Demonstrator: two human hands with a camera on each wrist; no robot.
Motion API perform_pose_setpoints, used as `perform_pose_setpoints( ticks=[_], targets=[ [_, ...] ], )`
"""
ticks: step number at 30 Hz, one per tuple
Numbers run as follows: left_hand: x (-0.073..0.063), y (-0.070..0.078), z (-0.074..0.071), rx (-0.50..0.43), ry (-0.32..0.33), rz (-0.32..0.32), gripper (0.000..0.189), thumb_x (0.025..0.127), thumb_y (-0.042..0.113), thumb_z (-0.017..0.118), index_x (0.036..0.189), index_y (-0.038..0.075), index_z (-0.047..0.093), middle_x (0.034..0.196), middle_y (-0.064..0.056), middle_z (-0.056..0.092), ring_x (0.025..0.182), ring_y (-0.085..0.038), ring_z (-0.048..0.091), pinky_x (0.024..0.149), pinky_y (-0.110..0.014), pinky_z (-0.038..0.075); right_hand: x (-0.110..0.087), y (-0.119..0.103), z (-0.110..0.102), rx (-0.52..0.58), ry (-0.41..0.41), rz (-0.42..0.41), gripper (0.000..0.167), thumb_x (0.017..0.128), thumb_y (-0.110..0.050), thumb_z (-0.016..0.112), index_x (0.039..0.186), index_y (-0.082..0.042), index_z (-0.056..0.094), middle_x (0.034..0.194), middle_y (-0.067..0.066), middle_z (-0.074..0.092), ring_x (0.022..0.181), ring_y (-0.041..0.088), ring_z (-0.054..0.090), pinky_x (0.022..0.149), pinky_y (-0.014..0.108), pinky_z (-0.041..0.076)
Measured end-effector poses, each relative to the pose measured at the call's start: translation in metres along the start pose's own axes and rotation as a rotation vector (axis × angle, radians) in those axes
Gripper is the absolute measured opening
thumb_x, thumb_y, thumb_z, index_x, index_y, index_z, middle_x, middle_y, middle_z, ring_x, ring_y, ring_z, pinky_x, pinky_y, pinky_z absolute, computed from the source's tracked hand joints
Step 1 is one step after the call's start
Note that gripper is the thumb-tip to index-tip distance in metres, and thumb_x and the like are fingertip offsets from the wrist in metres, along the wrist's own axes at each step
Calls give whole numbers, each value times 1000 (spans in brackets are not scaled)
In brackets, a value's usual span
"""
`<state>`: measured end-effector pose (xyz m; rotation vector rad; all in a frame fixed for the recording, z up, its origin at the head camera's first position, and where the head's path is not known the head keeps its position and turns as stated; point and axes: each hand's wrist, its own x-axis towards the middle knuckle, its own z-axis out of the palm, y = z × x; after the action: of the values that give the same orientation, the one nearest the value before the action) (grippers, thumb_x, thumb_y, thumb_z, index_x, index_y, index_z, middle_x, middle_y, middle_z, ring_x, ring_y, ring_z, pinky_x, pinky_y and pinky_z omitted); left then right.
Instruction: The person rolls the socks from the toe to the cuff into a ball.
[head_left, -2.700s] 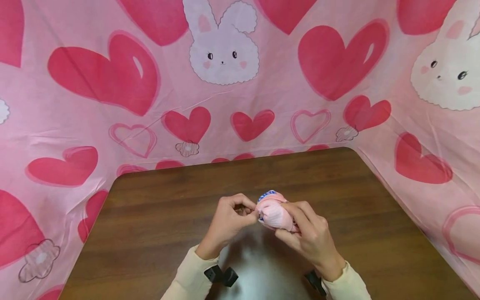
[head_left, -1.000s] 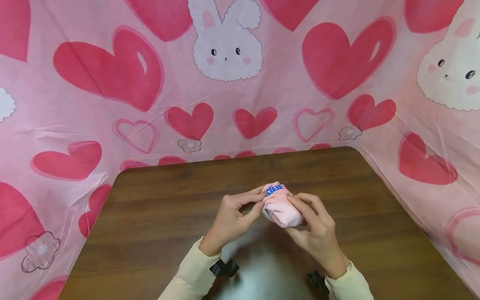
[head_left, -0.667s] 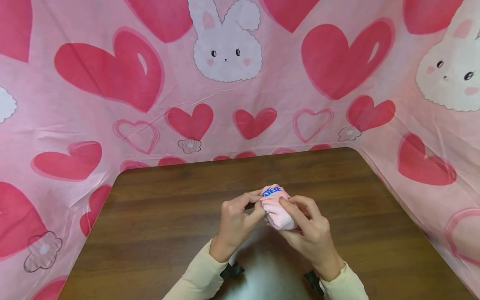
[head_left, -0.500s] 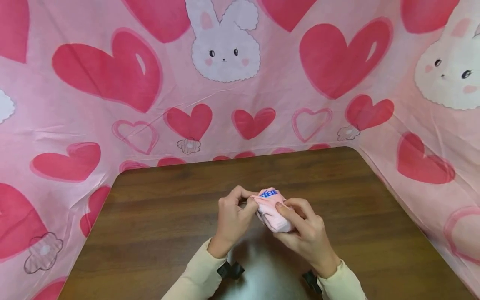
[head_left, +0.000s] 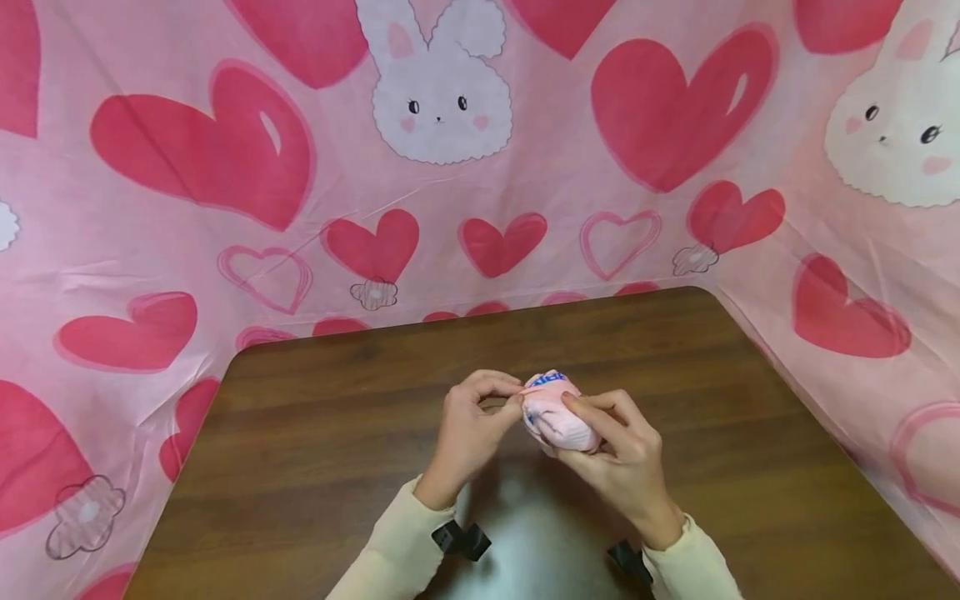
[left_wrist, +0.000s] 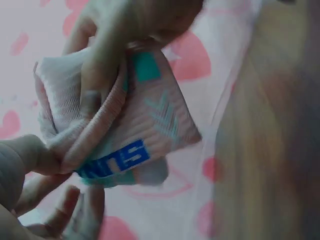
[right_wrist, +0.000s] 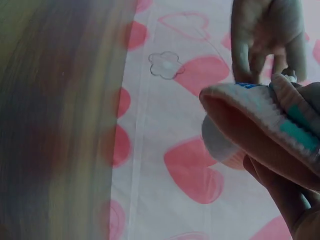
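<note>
A folded bundle of pink socks [head_left: 561,421] with blue lettering is held above the table between both hands. My left hand [head_left: 471,429] pinches the bundle's left edge between thumb and fingers. From the right, my right hand [head_left: 626,450] grips it, thumb on the near side. In the left wrist view the ribbed sock fabric [left_wrist: 167,112] shows blue letters, a green patch and a pale chevron mark, with a rolled edge at the left fingertips. The right wrist view shows an open fold in the sock [right_wrist: 240,125]; a rounded grey-white part hangs below it.
The brown wooden table [head_left: 360,442] lies beneath both hands. Pink cloth [head_left: 450,192] printed with hearts and rabbits stands behind the table and along its sides. A black wrist camera [head_left: 461,540] sits on the left wrist, with another [head_left: 628,560] on the right.
Half a second ago the left hand held a flap drawn out to the left; now that edge sits close against the bundle. The bundle has shifted slightly right and looks rounder.
</note>
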<state>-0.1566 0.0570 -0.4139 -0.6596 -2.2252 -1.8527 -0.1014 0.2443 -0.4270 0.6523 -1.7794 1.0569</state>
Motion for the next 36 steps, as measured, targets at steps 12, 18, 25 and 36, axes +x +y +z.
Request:
perform_pose_setpoints(
  ticks=[12, 18, 25, 36],
  targets=[
    [-7, 5, 6, 390, 46, 260, 6, 82, 3, 70, 82, 8, 72, 70, 3, 62, 61, -9, 54, 54, -24, 46, -5, 4, -2, -185, -3, -169, 42, 91, -37, 72, 102, 3, 76, 88, 17, 63, 57, 19, 57, 50, 26, 51],
    [-7, 2, 1, -353, -50, -182, 15, 89, -4, 54, 80, 5, 63, 60, 2, 45, 47, -7, 36, 44, -21, 29, -1, 3, -3, -155, -11, -135, 45, 90, -39, 74, 102, 4, 76, 87, 15, 62, 60, 20, 59, 54, 24, 52],
    [-8, -3, -12, -1007, -509, -558, 29, 101, 8, 35, 91, 10, 61, 66, 4, 36, 46, -3, 26, 44, -20, 19, 9, -10, -9, -19, 19, -47, 48, 83, -36, 82, 98, 9, 74, 83, 14, 60, 67, 18, 58, 62, 17, 48],
    [-11, -2, -3, 105, -299, 90, 21, 98, 14, 59, 81, 11, 48, 62, 10, 39, 53, -3, 37, 45, -20, 29, 9, -7, -14, -46, -20, -53, 49, 85, -40, 79, 98, 7, 75, 84, 14, 62, 65, 19, 59, 66, 16, 48]
  ],
)
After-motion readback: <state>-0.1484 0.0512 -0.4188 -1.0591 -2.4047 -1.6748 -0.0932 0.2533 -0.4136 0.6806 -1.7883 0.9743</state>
